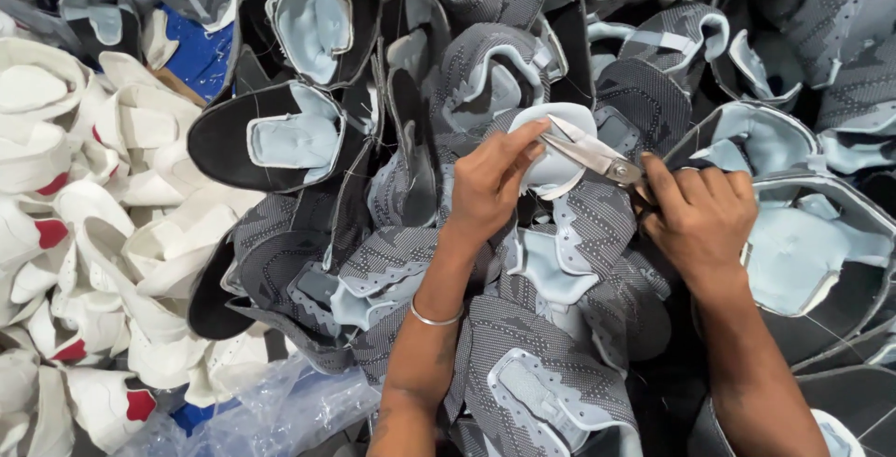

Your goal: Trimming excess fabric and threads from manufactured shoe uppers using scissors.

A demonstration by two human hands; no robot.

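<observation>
My left hand (487,184) pinches a grey patterned shoe upper (560,163) by its pale blue lined edge, at the centre of the view. My right hand (702,219) grips a pair of metal scissors (597,155). Their blades are slightly apart and rest against the pale blue edge, just right of my left thumb. A thin metal bangle (434,319) circles my left wrist. Part of the upper is hidden under my left hand.
A deep heap of grey and pale blue shoe uppers (523,354) fills the centre and right. White uppers with red patches (84,233) pile up on the left. Crumpled clear plastic (280,410) lies at the bottom left. Blue cloth (201,56) shows at the top left.
</observation>
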